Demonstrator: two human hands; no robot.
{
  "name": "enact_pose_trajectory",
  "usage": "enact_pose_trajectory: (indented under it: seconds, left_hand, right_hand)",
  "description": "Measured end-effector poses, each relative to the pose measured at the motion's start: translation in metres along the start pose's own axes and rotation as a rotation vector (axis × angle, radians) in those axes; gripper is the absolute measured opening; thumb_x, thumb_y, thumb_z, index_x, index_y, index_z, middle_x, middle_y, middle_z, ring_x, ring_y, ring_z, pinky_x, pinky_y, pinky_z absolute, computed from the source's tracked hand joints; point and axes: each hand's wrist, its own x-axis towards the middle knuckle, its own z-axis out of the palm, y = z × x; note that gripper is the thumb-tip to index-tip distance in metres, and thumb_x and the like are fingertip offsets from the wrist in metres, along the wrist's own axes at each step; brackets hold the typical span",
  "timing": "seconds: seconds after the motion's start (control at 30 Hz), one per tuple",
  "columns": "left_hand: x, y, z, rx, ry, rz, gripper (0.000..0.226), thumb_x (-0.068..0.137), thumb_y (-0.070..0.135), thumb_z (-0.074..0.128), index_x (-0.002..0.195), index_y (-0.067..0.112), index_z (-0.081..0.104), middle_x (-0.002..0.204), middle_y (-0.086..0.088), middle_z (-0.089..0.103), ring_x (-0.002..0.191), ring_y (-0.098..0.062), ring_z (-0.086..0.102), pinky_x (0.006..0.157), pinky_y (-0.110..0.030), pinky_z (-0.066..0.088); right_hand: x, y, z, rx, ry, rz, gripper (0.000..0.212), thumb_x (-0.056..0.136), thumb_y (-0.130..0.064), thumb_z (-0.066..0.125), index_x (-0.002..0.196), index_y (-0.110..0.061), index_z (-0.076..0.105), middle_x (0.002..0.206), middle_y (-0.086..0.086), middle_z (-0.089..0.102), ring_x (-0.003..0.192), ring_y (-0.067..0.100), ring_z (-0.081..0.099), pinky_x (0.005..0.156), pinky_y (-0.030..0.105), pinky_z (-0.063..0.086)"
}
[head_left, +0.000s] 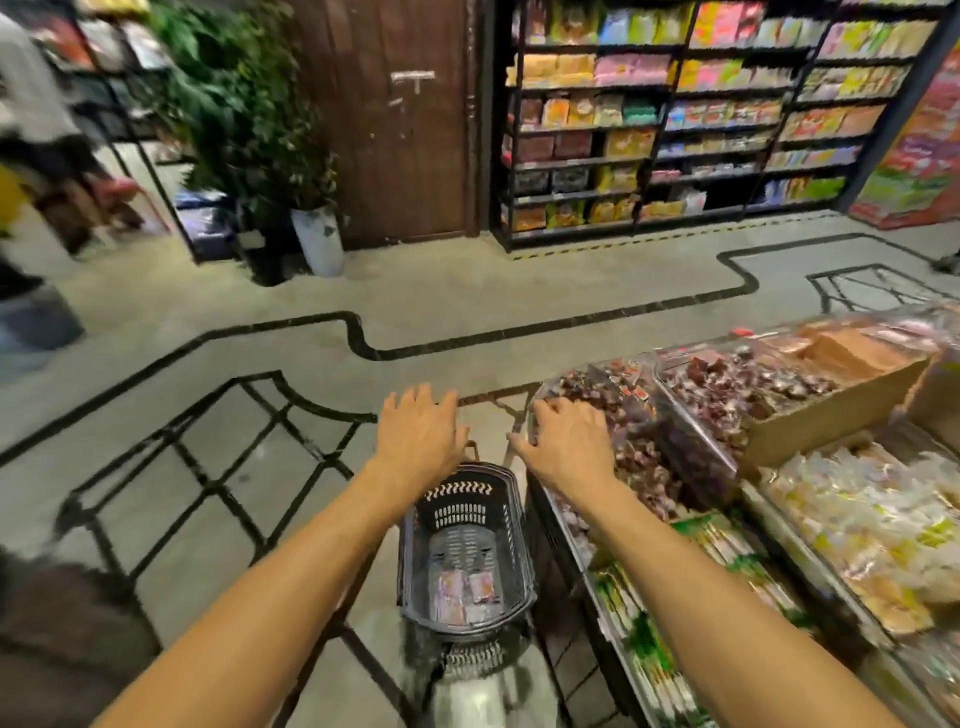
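A dark plastic shopping basket (514, 551) stands on the floor below my arms, with a few small pink packets (465, 592) in its bottom. My left hand (418, 434) hovers above the basket's far end, fingers spread and relaxed, holding nothing. My right hand (566, 441) is stretched out flat over the near corner of a clear bin of dark wrapped candies (639, 436); its fingers are straight and I see nothing held in it.
A display counter (769, 441) of candy bins, a cardboard box and pale wrapped snacks fills the right. Snack shelves (675, 130) line the back wall beside a wooden door (395, 119). A potted plant (317, 239) and a person (36, 130) stand at the left.
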Motion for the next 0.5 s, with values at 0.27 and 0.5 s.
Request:
enact_pose_trajectory:
  seconds: [0.27, 0.5]
  left_hand:
    - [0.044, -0.031, 0.049, 0.03, -0.086, -0.127, 0.049, 0.096, 0.048, 0.06, 0.133, 0.015, 0.063, 0.12, -0.017, 0.069, 0.111, -0.037, 0.066, 0.095, -0.048, 0.051]
    - [0.073, -0.054, 0.122, -0.046, -0.27, -0.228, 0.047, 0.103, 0.05, 0.046, 0.138, 0.02, 0.05, 0.132, -0.012, 0.06, 0.124, -0.032, 0.057, 0.104, -0.046, 0.044]
  right_hand:
    - [0.084, -0.022, 0.063, 0.031, -0.089, -0.145, 0.055, 0.096, -0.064, 0.049, 0.13, -0.024, 0.064, 0.125, 0.007, 0.067, 0.12, 0.029, 0.059, 0.103, 0.044, 0.042]
    - [0.126, -0.032, 0.126, 0.001, -0.238, -0.196, 0.058, 0.097, -0.065, 0.049, 0.134, -0.021, 0.061, 0.127, 0.01, 0.066, 0.122, 0.031, 0.058, 0.105, 0.046, 0.041]
